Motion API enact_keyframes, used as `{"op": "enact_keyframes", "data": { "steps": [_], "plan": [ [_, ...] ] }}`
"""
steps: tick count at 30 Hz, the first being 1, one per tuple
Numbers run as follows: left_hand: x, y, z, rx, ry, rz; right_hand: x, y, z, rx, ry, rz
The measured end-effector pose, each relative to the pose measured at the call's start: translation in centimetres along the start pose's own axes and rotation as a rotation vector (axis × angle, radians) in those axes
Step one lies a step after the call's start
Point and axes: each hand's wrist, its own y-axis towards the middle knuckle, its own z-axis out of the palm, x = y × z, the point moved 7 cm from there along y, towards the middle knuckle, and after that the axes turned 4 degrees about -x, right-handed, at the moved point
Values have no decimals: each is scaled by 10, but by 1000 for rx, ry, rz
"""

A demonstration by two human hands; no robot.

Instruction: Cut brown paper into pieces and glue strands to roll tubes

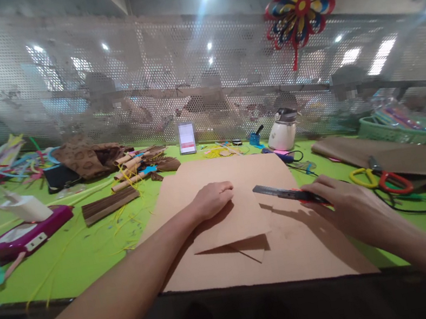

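My left hand (214, 200) is closed, its fingers curled down on a folded piece of brown paper (245, 225). The lower edge of that piece lifts a little, and a small triangular flap (251, 249) shows beneath it. Under both lies a larger brown sheet (224, 270) that reaches the table's front edge. To the right, my right hand (336, 203) grips a black utility knife (287, 193) with an orange-red part. Its blade points left, over the sheet, near the folded piece. My left fingertips are partly hidden.
On the green table (102, 256) stand a purple power strip (32, 235), brown paper rolls (136, 167), a pleated strip (109, 205), a phone (186, 137) and a white kettle-like pot (282, 131). Scissors (381, 179) and a green basket (397, 129) sit right. A paper flower (301, 3) hangs above.
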Motion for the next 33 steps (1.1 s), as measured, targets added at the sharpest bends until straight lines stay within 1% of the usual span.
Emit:
{"op": "enact_keyframes", "data": {
  "steps": [4,6,8,10,13,16,19,22,27,33],
  "plan": [
    [-4,-1,-1,16,25,-16,6,4,-6,-21,-64,-78],
    [-5,-1,-1,22,38,-25,6,6,-10,-28,-45,-98],
    [-5,-2,0,23,50,-38,5,8,-10,-8,10,-102],
    [-5,-2,1,21,65,-47,3,7,-8,42,88,-94],
    [-5,-2,4,11,105,-36,5,1,0,164,232,-95],
    [-4,0,6,0,112,-29,12,-8,7,279,360,-107],
    [-5,0,7,3,77,-32,22,-16,11,343,442,-113],
    [-10,-2,9,1,88,-3,29,-18,13,341,448,-105],
    [-18,-6,13,-19,219,41,36,-17,16,291,431,-96],
    [-21,-6,19,-40,323,93,37,-27,16,251,460,-168]
  ]
}}
